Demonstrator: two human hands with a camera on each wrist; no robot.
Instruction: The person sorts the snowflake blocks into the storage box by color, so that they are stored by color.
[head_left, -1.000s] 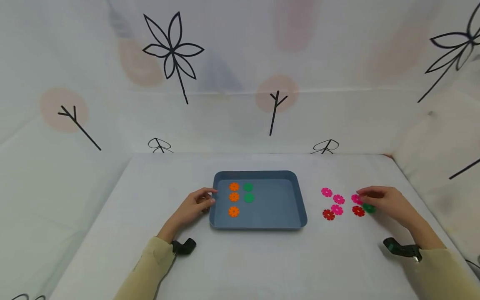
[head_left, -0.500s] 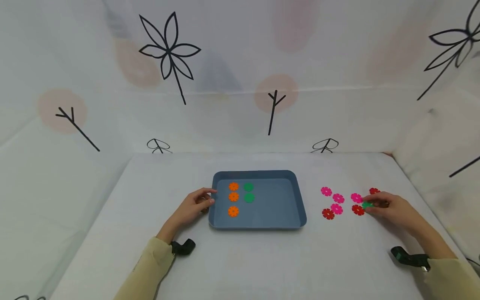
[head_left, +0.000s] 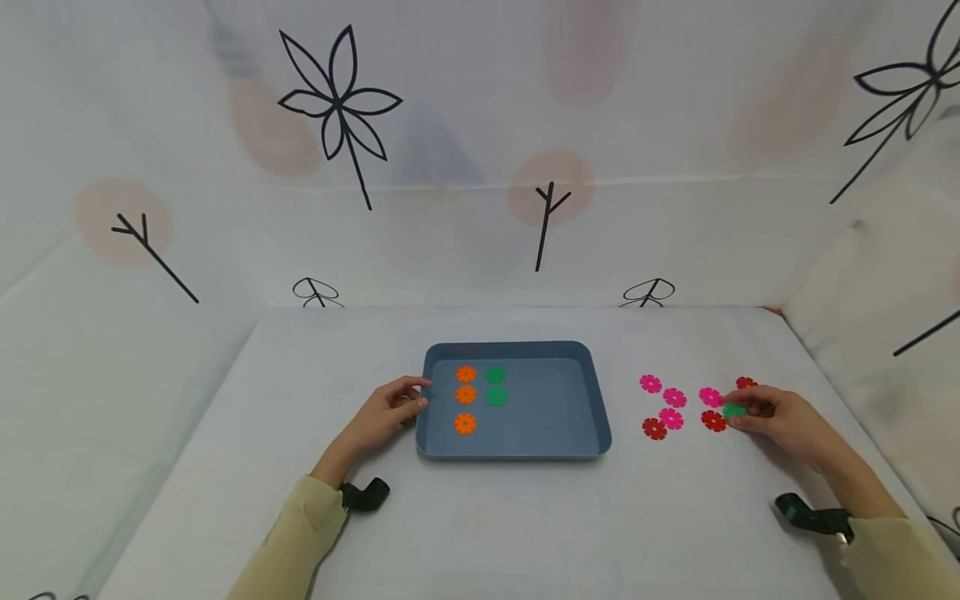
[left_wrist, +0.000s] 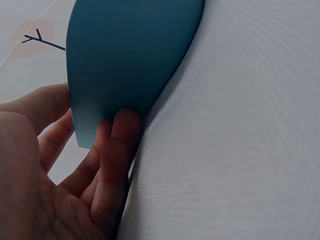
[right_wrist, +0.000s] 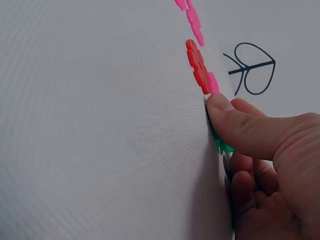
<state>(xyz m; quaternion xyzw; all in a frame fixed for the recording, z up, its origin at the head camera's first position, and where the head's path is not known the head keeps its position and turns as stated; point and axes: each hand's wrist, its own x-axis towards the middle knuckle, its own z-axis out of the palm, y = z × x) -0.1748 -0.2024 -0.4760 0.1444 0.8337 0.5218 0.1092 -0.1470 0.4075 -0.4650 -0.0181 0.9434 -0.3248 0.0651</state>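
My left hand (head_left: pixel 386 412) holds the left rim of a blue-grey tray (head_left: pixel 517 456). In the left wrist view a digit of that hand (left_wrist: pixel 60 165) passes over the rim, its tip hidden, while other fingertips lie against the outer wall (left_wrist: pixel 130 55). Inside the tray, orange notched plastic discs (head_left: pixel 465 395) form a column, with two green discs (head_left: pixel 497 396) beside it. Over on the right, my right hand (head_left: pixel 787 421) pinches another green notched disc (head_left: pixel 733 411), which lies mostly under the thumb (right_wrist: pixel 250 132) in the right wrist view.
Several pink discs (head_left: pixel 671 418) and red discs (head_left: pixel 655 429) lie loose right of the tray. One red disc (head_left: pixel 713 421) sits close to my right fingertips; another red disc (head_left: pixel 746 382) shows just behind that hand. White patterned cloth walls (head_left: pixel 465 250) enclose the table.
My right hand has moved down and slightly right from beside a pink disc onto the green disc, uncovering a red disc behind it. The left hand stays at the tray.
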